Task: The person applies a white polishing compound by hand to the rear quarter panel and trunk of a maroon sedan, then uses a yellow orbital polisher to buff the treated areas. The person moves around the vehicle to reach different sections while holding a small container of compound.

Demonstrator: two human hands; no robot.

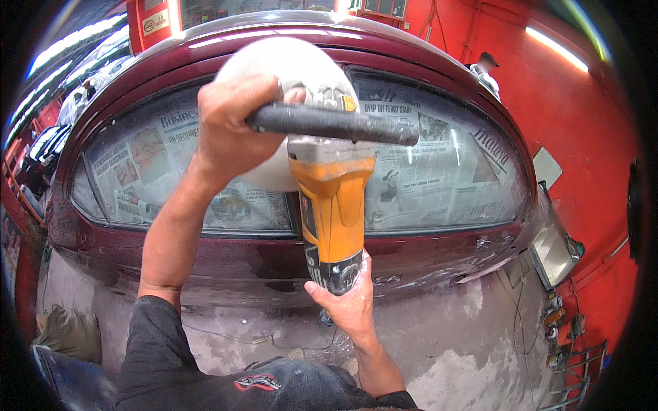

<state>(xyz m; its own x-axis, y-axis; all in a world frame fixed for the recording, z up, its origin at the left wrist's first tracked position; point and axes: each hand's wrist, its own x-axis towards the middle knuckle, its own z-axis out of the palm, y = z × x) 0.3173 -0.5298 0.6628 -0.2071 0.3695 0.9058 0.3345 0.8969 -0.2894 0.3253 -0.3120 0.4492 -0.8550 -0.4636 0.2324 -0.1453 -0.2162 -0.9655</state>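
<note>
My left hand [236,123] is closed around one end of the black bar handle of an orange and black polisher [339,212]. Lower down, my right hand [349,305] wraps around the black rear end of its body. The polisher's large white round pad [274,58] is raised in front of the car's side windows and overlaps the roof edge; I cannot tell whether it touches the car. A dark maroon car [205,264] stands side-on before me. Newspaper sheets [415,164] cover its windows, and the glass looks dusty.
Power cable [288,347] lies across the worn floor behind my arms. A brown sack [68,334] sits at lower left. Along the red wall [582,137] on the right are a leaning panel [552,257] and a metal rack [582,373]. Another person [485,75] stands beyond the car.
</note>
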